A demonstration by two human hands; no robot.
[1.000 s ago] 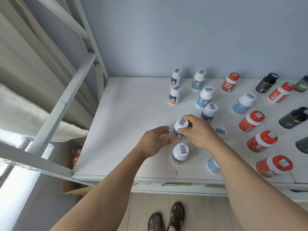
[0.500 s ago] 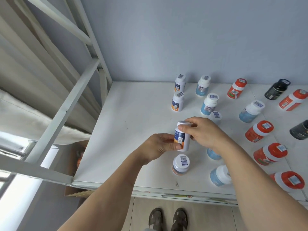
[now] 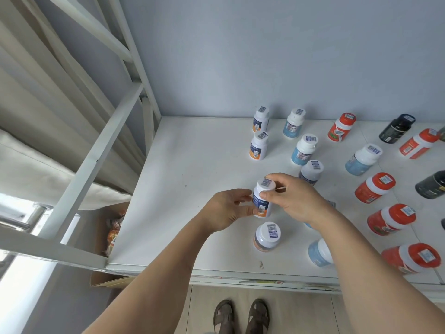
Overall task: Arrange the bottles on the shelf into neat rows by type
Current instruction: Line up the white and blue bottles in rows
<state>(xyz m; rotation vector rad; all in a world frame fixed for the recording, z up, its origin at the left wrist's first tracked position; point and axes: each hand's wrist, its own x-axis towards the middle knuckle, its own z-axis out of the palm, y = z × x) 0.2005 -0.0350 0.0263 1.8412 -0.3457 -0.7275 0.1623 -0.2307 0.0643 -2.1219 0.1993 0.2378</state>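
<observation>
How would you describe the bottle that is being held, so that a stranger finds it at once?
Start at the white shelf and follow its leftmost column of bottles toward the front edge. The held bottle is third there, between both hands; unlike its neighbours, fingers wrap it.

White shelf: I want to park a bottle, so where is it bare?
The white shelf is bare left of the orange-banded white bottles, out to the white frame post. Right of them, blue-labelled bottles and red bottles crowd it.

The right forearm (image 3: 356, 249) hides most of a blue bottle (image 3: 319, 253) (label unreadable), and dark bottles (image 3: 432, 184) at three o'clock are cut off.
</observation>
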